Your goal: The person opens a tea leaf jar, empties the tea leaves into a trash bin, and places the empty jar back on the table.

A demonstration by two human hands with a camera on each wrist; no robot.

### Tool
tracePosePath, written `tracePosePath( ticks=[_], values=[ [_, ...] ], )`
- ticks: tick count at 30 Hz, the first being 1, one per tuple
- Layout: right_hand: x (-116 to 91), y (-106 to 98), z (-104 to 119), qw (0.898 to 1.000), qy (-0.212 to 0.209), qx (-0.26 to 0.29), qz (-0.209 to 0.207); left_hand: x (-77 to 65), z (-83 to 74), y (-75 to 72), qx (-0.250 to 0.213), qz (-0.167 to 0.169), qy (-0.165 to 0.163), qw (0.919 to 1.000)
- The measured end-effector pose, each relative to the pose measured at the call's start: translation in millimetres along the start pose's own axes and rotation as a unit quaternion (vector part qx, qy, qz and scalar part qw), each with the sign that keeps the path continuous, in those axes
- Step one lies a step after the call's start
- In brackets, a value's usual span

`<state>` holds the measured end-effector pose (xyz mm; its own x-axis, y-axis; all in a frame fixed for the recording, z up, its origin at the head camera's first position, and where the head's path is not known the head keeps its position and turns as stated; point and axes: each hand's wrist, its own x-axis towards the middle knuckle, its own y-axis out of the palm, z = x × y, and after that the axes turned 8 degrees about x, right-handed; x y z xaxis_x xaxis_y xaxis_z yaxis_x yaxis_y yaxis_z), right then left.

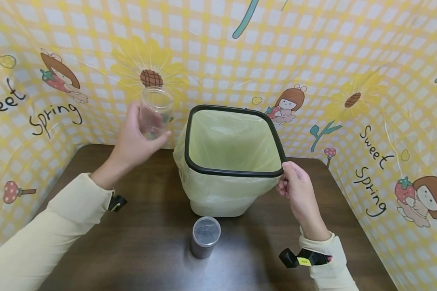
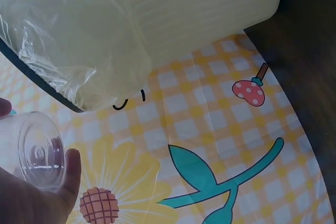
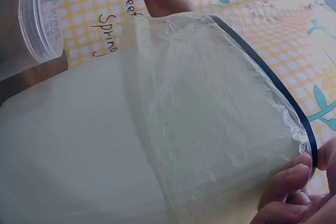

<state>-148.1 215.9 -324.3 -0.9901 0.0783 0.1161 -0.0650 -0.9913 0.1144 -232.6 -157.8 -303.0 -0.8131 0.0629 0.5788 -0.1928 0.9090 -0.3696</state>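
My left hand point(image 1: 132, 139) grips a clear plastic jar point(image 1: 156, 117) in the air, left of the trash can and above its rim level. The jar has no lid on its top and looks see-through; its round base shows in the left wrist view. At the right, my right hand point(image 1: 296, 188) pinches the front right corner of the black rim point(image 1: 236, 173). That rim sits on a pale trash can point(image 1: 218, 208) lined with a thin yellowish bag point(image 1: 218, 186), folded over outside. A second clear jar point(image 1: 206, 238), lidded and upright, stands on the table in front of the can.
The dark wooden table point(image 1: 145, 242) has a cloth backdrop point(image 1: 211, 52) with yellow checks, flowers and cartoon girls around its back and sides. Black wrist camera mounts point(image 1: 289, 258) stick out from both sleeves.
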Motion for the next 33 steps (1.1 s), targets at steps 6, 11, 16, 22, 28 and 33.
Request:
tracePosePath(
  ticks=[6, 11, 16, 22, 28, 33],
  values=[
    [1, 1, 0, 1.000, 0.001, 0.007, 0.001, -10.7, 4.4, 1.0, -0.027, 0.009, 0.001, 0.9996],
    [1, 0, -1, 1.000, 0.005, 0.011, 0.001, -18.7, 9.5, 1.8, -0.040, 0.021, -0.018, 0.9988],
    [2, -1, -1, 1.000, 0.004, 0.010, 0.002, -24.1, 12.6, 2.6, -0.045, 0.028, -0.010, 0.9986],
    [1, -1, -2, 1.000, 0.002, 0.008, 0.003, -32.4, 14.7, 1.6, -0.054, 0.039, -0.016, 0.9976],
    [1, -1, -2, 1.000, 0.008, 0.011, 0.003, -44.1, 19.6, -0.9, -0.060, 0.035, -0.032, 0.9971],
    [1, -1, -1, 1.000, 0.008, 0.013, 0.001, -52.7, 24.4, -2.0, -0.057, 0.040, -0.039, 0.9968]
  ],
)
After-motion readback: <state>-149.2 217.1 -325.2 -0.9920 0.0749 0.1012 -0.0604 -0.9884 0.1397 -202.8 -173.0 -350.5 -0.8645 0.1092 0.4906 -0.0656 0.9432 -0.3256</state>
